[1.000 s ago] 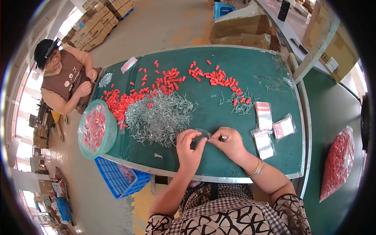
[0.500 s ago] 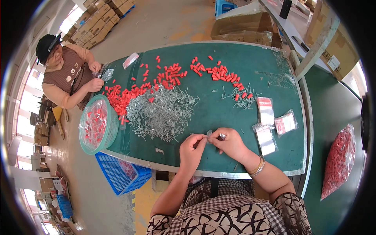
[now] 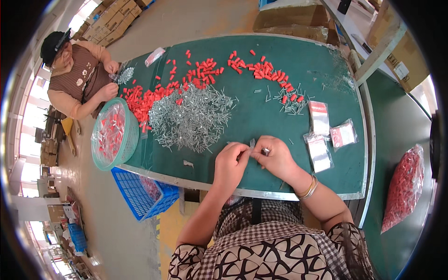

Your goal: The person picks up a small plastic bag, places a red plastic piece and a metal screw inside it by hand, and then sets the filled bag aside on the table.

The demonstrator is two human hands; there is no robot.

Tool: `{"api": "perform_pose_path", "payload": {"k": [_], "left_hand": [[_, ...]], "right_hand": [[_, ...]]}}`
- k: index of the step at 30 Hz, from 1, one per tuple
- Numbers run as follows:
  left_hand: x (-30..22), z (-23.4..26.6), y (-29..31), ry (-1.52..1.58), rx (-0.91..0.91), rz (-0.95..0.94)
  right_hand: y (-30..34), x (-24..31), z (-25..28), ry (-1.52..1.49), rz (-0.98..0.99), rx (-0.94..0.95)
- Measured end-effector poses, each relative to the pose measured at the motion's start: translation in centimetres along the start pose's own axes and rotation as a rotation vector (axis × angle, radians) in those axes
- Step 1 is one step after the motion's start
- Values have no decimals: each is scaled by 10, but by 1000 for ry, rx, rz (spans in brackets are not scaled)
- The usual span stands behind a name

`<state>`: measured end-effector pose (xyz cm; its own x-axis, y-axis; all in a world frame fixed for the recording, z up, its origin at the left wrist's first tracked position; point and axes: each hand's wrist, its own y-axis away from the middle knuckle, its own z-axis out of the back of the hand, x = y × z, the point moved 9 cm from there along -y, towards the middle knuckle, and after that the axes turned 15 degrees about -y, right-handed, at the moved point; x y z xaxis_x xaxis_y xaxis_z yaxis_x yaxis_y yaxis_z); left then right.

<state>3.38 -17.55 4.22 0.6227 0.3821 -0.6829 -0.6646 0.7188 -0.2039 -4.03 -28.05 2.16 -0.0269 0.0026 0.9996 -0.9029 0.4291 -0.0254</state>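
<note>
Head view | small clear bag [image 3: 252, 143]: right of screw pile [image 3: 191, 120], nearer wearer | left hand [image 3: 229, 163], right hand [image 3: 279, 157]: both pinching bag; shiny bit [image 3: 265, 151] at right, unclear | change: left, spread a second ago, now closed; bag apparently steadied two-handed

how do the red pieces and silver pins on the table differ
Colour: the red pieces are bright red; the silver pins are metallic grey.
Shape: the red pieces are stubby and thick; the silver pins are thin.

Shared: both lie loose on the green table, many heaped at left, fewer scattered further right.
</note>
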Motion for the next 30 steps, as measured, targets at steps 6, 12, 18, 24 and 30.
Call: {"api": "perform_pose_path", "payload": {"k": [6,12,18,24,30], "left_hand": [[-5,-2,-3,-78,-41,-19],[-3,-8,-4,-103,-130,0],[41,-31,-3,320,-9,287],[19,-19,-10,20,-97,199],[33,-12,-16,-30,-138,262]], "right_hand": [[0,-9,0,-133,-79,-49],[2,6,6,139,126,-160],[2,6,8,154,132,-184],[1,9,8,198,187,-203],[2,13,18,134,113,-301]]}}
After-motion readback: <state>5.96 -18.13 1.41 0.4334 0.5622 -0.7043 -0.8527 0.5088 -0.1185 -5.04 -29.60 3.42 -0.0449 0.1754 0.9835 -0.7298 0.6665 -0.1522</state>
